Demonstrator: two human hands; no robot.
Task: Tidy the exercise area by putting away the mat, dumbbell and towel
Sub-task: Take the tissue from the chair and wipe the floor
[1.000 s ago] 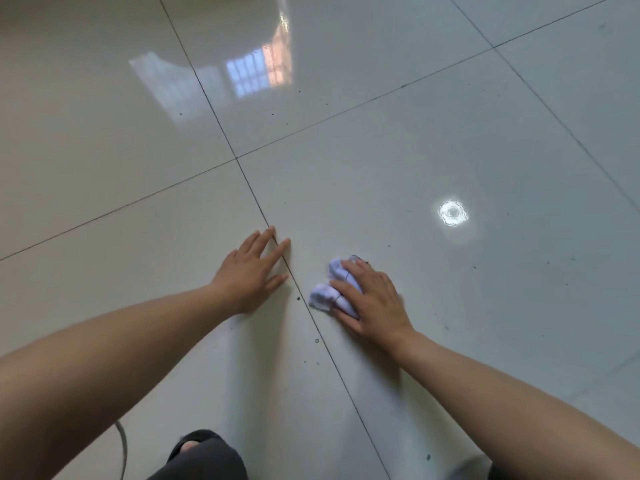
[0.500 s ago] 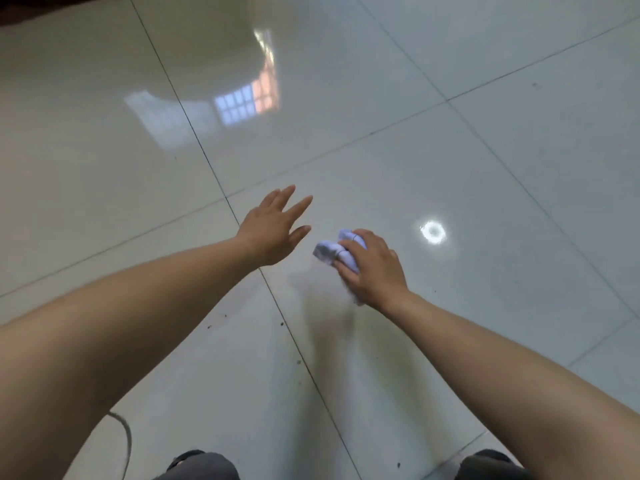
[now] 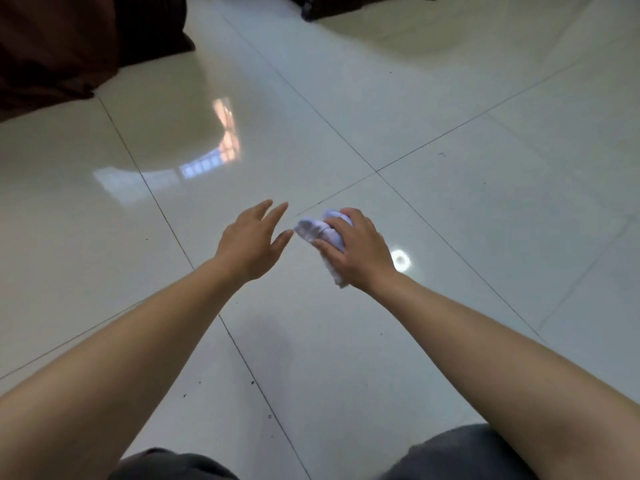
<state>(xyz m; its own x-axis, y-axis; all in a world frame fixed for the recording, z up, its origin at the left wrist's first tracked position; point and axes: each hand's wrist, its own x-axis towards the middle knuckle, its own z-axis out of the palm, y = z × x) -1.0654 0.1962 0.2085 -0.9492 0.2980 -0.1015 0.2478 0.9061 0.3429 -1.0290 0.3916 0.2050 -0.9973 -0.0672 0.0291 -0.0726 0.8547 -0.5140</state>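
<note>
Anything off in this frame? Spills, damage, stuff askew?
Nothing major. The towel is bunched in the right hand, with the left hand open beside it. The floor shows only a few small dark specks, no spill or crack.

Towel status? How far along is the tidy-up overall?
Done: nothing shows as stowed; mat and dumbbell are out of view, so their state is unknown. In hand: the right hand grips the bunched pale towel, apparently clear of the tiled floor; the left hand is open beside it. Left: putting the towel away, no storage spot in view.
</note>
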